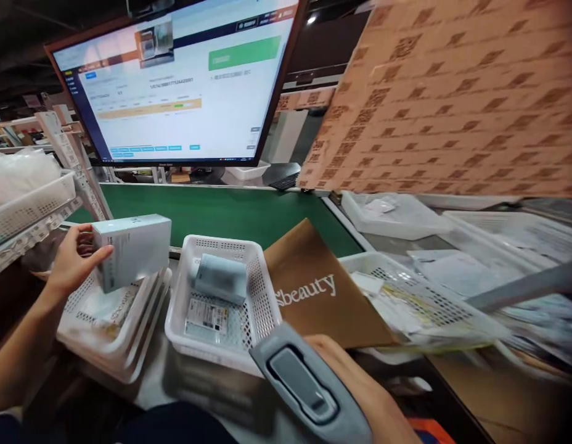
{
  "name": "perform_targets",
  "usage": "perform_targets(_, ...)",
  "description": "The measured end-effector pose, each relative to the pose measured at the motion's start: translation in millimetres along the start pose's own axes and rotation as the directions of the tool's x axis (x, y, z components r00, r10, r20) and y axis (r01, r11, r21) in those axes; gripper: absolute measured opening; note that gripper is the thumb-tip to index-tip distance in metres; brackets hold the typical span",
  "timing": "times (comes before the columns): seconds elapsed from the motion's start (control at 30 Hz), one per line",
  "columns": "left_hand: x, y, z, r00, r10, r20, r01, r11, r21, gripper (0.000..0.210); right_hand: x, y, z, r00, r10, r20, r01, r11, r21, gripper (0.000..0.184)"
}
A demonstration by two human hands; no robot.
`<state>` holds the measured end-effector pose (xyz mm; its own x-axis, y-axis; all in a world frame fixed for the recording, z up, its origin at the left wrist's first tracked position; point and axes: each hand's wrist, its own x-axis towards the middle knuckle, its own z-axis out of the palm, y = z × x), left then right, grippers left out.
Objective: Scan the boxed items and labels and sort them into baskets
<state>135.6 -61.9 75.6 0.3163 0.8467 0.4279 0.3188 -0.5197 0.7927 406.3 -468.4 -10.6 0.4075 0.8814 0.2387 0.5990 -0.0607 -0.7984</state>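
The left hand point(76, 262) closes around a pale blue-white rectangular cardboard box point(132, 250) and holds it above a stack of white perforated plastic trays point(113, 336) — the stack stands just left of the white perforated plastic basket point(221, 302). The right hand point(364, 394) grips a grey handheld barcode scanner point(304, 382), in front of the basket and to its right. Inside the basket lie a light blue rolled package point(221, 279) and a flat printed label pouch point(206, 317). A brown paper bag with white lettering point(316, 290) leans against the basket's right side. Behind the basket runs a green conveyor belt point(230, 213), and above it hangs a large monitor point(177, 80).
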Motion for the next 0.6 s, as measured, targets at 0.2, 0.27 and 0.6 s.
perform_targets(0.2,-12,28,93.8,0.868,-0.218,0.446,0.334,0.921,-0.199,0.079,17,-36,20,0.996,-0.012,0.083,0.030,0.975,-0.220,0.043)
perform_targets(0.27,-23,30,126.0,0.811,-0.213,0.545,0.365,0.912,-0.186,0.076,20,-42,29,0.984,0.036,0.173,0.021,0.948,-0.316,0.056)
perform_targets(0.6,-13,-22,156.4,0.779,-0.043,0.626,-0.013,0.996,0.084,0.064,-17,5,14,0.996,0.069,0.059,-0.056,0.978,-0.200,0.029)
